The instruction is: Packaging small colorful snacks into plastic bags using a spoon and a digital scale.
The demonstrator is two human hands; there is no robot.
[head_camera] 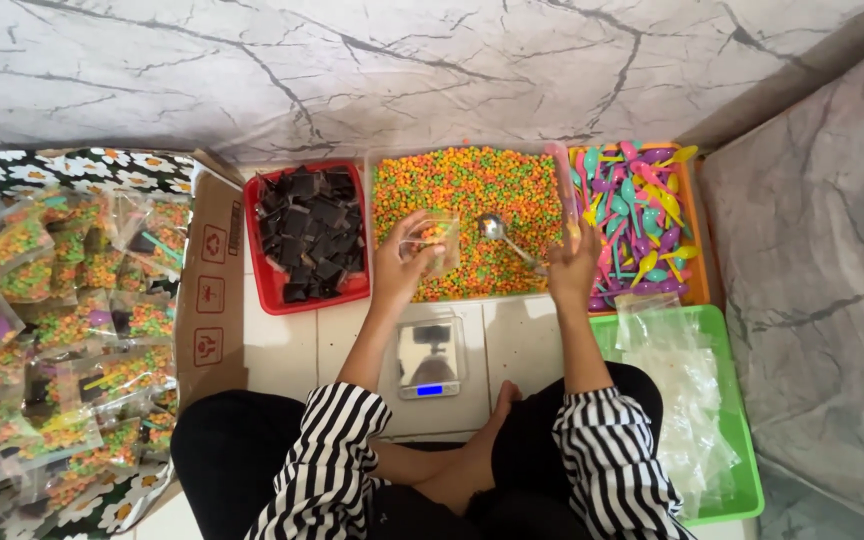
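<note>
We clamp a clear plastic pouch (430, 238) in our left hand (399, 262); our right hand (572, 268) grips a metal spoon (508, 239), bowl toward the pouch, handle slanting away rightward.

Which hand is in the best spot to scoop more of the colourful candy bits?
Probably the right hand. It holds the metal spoon over the colourful bits. The left hand is busy holding a small clear bag.

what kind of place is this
Likely a home floor set up for packing snacks: a bin of colourful cereal bits, a small digital scale on the tiles, and a cardboard box of filled clear bags.
</note>
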